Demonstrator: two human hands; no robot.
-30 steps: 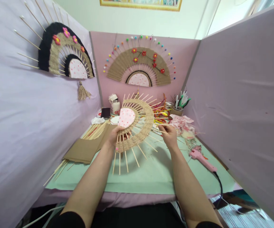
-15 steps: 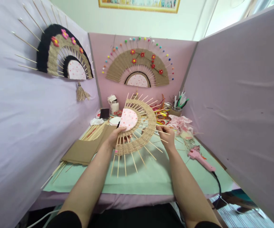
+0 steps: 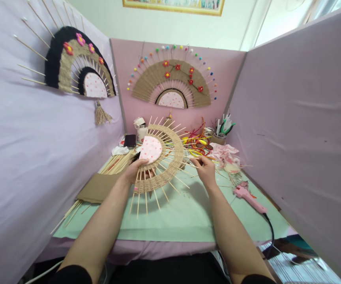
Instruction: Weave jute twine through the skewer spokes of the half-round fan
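Nearest: green tabletop (image 3: 170,230), running beneath everything; pink glue gun (image 3: 251,198), lying at right; brown cardboard (image 3: 99,187), lying at left.

Item, woven fan (image 3: 177,152): we are holding it tilted above the tabletop, its sticks radiating. Our left hand (image 3: 135,170) is gripping its lower part, thumb resting by the pink dotted centre (image 3: 151,150). Our right hand (image 3: 205,170) is pinching its fingertips together beside the stick ends; we cannot tell whether they are catching one.

Behind: crumpled pink cloth (image 3: 224,152), lying at right; coloured strands (image 3: 199,148), tangling; white bottle (image 3: 141,131), standing.

Farthest: two finished fans, one hanging on the left partition (image 3: 7,157), one on the pink back panel (image 3: 120,59).
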